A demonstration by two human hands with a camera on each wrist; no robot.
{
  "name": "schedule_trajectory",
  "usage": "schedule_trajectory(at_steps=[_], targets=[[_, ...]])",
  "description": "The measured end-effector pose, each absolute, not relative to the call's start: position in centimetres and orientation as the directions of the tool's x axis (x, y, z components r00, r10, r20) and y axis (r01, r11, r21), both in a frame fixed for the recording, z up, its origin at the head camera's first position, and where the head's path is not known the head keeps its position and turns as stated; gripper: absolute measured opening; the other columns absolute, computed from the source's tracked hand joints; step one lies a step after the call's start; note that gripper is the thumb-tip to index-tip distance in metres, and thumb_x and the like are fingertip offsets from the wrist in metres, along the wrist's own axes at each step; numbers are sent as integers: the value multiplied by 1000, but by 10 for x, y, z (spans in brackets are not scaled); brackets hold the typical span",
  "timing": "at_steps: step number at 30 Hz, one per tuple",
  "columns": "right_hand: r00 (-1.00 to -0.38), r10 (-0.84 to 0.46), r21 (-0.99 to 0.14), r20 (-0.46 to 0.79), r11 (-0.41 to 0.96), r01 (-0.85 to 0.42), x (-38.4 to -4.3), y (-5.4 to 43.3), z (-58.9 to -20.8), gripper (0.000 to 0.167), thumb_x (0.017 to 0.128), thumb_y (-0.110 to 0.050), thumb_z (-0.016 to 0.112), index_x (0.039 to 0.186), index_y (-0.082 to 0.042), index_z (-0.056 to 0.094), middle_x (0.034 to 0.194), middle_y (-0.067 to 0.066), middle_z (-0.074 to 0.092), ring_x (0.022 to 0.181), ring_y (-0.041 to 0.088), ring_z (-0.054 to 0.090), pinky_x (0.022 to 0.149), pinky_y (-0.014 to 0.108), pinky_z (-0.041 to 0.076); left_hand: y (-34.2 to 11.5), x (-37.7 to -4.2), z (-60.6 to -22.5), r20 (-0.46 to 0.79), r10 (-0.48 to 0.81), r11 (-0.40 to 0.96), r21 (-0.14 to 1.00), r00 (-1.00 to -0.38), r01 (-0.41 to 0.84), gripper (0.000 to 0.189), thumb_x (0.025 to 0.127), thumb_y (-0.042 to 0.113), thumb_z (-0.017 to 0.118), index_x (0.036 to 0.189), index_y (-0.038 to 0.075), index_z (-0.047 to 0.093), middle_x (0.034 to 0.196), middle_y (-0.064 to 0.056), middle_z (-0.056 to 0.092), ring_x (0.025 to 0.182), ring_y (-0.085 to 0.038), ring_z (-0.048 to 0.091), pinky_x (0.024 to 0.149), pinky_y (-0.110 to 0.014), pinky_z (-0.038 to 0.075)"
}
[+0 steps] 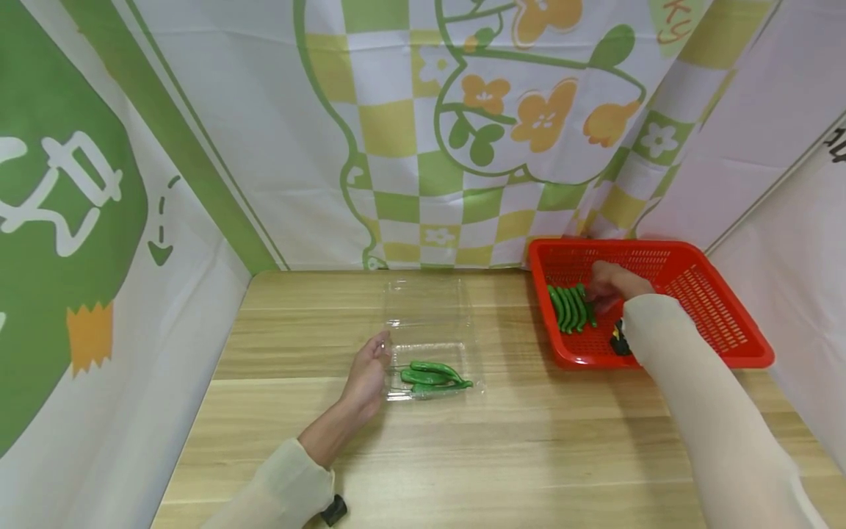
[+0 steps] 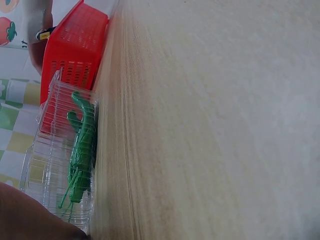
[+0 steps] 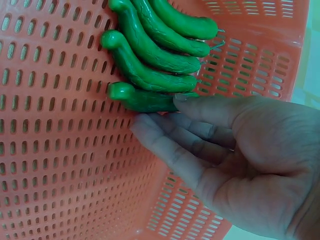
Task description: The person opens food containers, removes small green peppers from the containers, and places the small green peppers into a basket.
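Observation:
In the head view my left hand (image 1: 367,373) grips the left edge of a clear plastic clamshell box (image 1: 432,334), which lies with its lid folded back. Several green peppers (image 1: 432,378) lie in the front half, also seen through the box wall (image 2: 42,160) in the left wrist view. My right hand (image 3: 250,145) reaches into a red basket (image 1: 661,361). Its thumb lies on the end pepper (image 3: 145,100) of a row, fingers against the other side, pinching it near the stem. More green peppers (image 3: 155,65) lie side by side beyond it.
The basket stands at the back right of the wooden table (image 1: 277,411), to the right of the box. A patterned cloth (image 1: 390,147) hangs along the back edge. White printed cloth walls (image 1: 218,308) flank both sides.

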State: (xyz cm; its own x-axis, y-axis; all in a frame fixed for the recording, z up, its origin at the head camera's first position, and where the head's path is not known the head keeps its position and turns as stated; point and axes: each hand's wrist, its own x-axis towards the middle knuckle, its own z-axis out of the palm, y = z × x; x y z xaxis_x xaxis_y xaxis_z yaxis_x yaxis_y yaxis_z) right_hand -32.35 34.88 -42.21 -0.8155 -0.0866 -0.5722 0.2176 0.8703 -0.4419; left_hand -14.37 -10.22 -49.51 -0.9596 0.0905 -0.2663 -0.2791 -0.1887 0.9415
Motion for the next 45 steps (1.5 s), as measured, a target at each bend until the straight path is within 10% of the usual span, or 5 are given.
schedule_trajectory(at_steps=[8, 17, 21, 24, 45], targets=[[-825, -69, -404, -561, 893, 200, -325, 350, -424, 7, 94, 4, 64, 91, 8, 59, 74, 16, 71, 64, 19, 73, 65, 33, 67, -102, -144, -496, -275, 83, -176, 942, -958, -285, 59, 110, 1, 34, 166, -2, 17, 175, -26, 11, 162, -43, 10, 131, -44, 25], [-834, -52, -390, -549, 898, 201, -325, 353, -412, 19, 95, -6, 66, 98, 11, 60, 80, 18, 72, 66, 21, 74, 65, 35, 67, -103, -143, -497, -280, 78, -168, 942, -957, -289, 60, 110, 1, 35, 167, 0, 18, 174, -27, 11, 160, -42, 18, 54, -15, 36], [-825, -70, -389, -561, 902, 189, -327, 357, -406, 24, 98, -11, 66, 100, 13, 62, 78, 18, 73, 67, 22, 74, 66, 36, 67, -102, -146, -497, -277, 82, -176, 941, -957, -288, 59, 110, 2, 33, 166, -3, 16, 174, -27, 10, 161, -43, 11, 106, -26, 50], [-826, -78, -377, -558, 911, 168, -328, 360, -402, 27, 100, -14, 64, 100, 13, 64, 77, 16, 73, 67, 22, 73, 66, 36, 67, -100, -147, -497, -271, 85, -191, 940, -959, -283, 58, 110, 1, 32, 165, -5, 15, 174, -28, 8, 162, -45, 5, 134, -52, 11], [-909, -209, -251, -360, 960, -122, -315, 350, -369, 39, 104, -23, 60, 75, 0, 67, 68, 11, 67, 58, 21, 64, 56, 32, 55, -100, -145, -496, -268, 87, -188, 941, -960, -280, 58, 110, 1, 33, 165, -6, 15, 174, -27, 8, 161, -46, 5, 132, -59, 1]])
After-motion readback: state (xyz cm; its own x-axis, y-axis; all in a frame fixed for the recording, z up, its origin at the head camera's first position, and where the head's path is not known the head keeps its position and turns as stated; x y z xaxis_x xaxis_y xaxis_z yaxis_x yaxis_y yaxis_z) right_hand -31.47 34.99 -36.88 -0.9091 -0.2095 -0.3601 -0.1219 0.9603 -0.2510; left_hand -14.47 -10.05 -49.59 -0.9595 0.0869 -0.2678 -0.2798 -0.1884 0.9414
